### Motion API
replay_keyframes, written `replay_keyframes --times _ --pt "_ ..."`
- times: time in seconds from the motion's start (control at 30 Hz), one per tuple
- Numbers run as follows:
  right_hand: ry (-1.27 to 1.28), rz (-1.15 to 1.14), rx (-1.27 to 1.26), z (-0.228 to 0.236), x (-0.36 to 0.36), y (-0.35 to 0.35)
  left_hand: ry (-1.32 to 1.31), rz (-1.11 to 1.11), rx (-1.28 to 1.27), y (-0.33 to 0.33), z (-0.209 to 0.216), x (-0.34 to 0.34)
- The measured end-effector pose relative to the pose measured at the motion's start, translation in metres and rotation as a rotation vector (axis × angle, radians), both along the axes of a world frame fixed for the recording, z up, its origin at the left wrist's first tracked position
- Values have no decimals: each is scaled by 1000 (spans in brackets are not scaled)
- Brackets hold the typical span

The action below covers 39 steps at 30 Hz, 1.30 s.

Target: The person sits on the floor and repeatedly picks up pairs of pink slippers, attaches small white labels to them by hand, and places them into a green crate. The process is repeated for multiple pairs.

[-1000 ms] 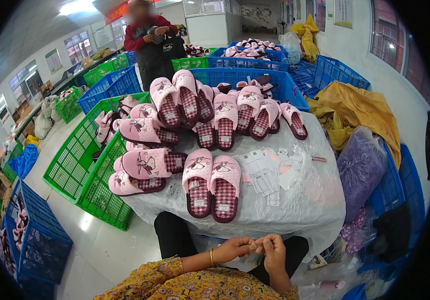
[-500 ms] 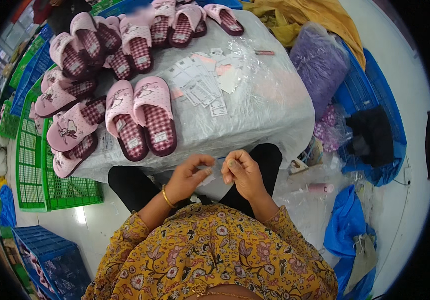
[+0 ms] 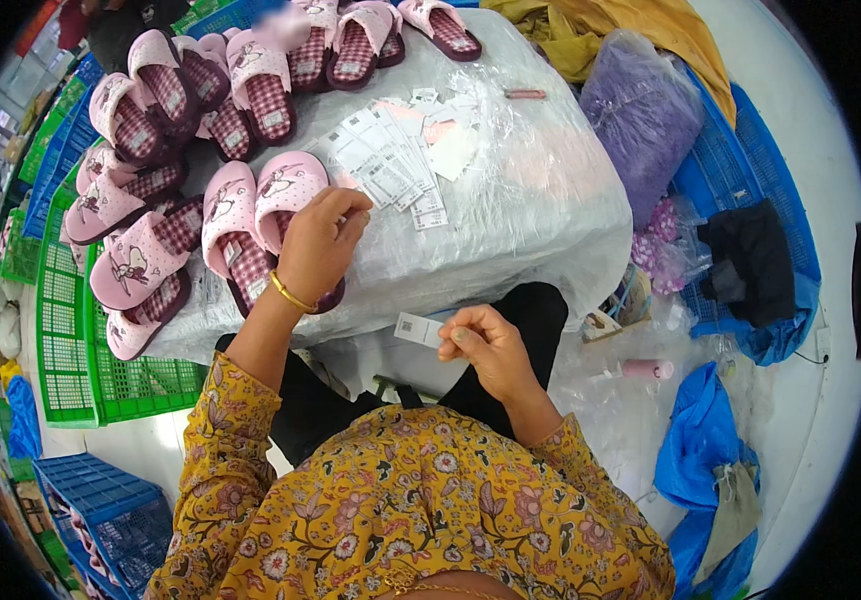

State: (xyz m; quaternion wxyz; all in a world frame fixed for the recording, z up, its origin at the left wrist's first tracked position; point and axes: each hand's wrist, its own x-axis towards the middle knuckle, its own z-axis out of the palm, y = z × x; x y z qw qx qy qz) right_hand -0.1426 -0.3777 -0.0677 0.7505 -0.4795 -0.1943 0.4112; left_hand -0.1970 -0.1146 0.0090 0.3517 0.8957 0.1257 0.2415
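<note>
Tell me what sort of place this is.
Probably a slipper workshop or packing room: many pink slippers and paper labels lie on a plastic-covered surface, with a green crate nearby.

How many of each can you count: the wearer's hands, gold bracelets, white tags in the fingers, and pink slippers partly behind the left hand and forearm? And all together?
Left hand and right hand: 2
Gold bracelet: 1
White tag: 1
Pink slippers: 2
Total: 6
</note>
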Motion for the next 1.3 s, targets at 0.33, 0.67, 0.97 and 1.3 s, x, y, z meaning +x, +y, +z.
replay_keyframes --times 0.33,0.67,0.97,1.3 --pt "-44 -7 -11 -16 11 -2 235 -122 222 -4 -8 3" --pt "-77 23 -157 -34 28 -11 165 -67 416 41 21 25" --pt "178 2 -150 -97 53 -21 717 95 580 198 -25 99" --pt "378 39 1 -98 59 -23 792 155 511 196 -34 102"
